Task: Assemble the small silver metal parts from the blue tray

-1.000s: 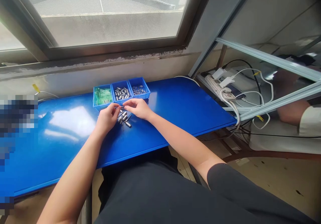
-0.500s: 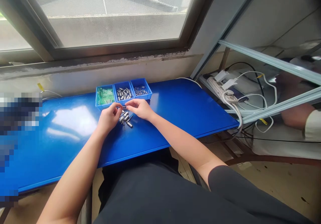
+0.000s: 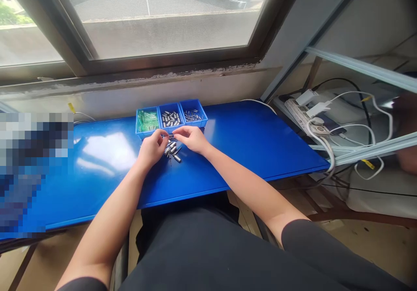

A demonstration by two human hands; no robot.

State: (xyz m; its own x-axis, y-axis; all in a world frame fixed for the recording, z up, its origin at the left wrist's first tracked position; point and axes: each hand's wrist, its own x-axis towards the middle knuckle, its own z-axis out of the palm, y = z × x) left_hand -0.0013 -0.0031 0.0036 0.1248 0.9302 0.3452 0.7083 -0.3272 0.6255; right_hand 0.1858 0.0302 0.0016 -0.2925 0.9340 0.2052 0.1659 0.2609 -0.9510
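Observation:
My left hand (image 3: pixel 152 147) and my right hand (image 3: pixel 193 138) meet over a small heap of metal cylinders and pins (image 3: pixel 173 150) on the blue table (image 3: pixel 247 147). Both hands pinch a thin small metal part between their fingertips; it is too small to name exactly. Just behind the hands stand three joined blue bins: the left bin (image 3: pixel 147 121) holds green parts, the middle bin (image 3: pixel 170 118) silver cylinders, the right bin (image 3: pixel 194 115) thin metal pins.
A window and its sill (image 3: pixel 130 76) run behind the table. To the right a power strip with white chargers and cables (image 3: pixel 312 113) lies beyond a metal frame (image 3: pixel 368 152). A blurred patch (image 3: pixel 29 169) covers the left end.
The camera has swung left and slightly up, so the scene sits further right in view. My hands remain together over the heap, fingers still pinched.

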